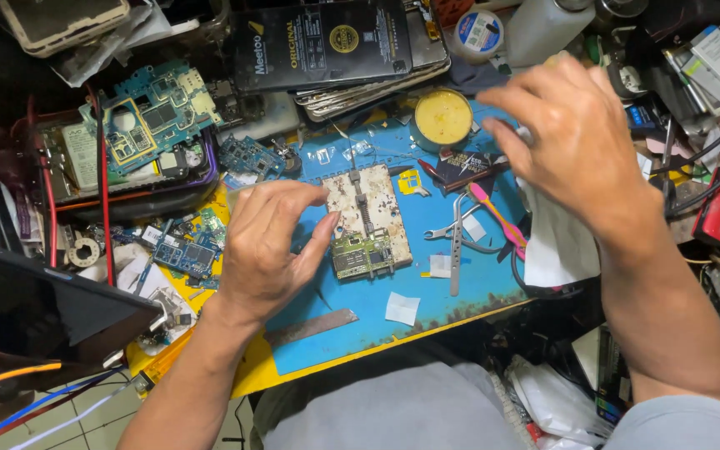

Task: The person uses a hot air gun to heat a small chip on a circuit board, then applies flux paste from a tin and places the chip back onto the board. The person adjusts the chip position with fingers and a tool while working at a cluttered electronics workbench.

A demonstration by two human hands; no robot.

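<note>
Crowded repair bench, blue work mat (460,287) over a yellow surface.

Left hand (264,246) resting at the mat's left edge, fingers loosely curled, thumb tip touching the worn metal holder plate (370,208), nothing gripped. Small green circuit board (362,255) clamped at the plate's lower end, mid-mat. Right hand (572,137) raised over the mat's right side, fingers spread and empty, above white cloth (556,246). Tweezers (457,250), round yellow tin (442,117), stacked phone screens (335,46), loose boards (156,112) all around.
</note>
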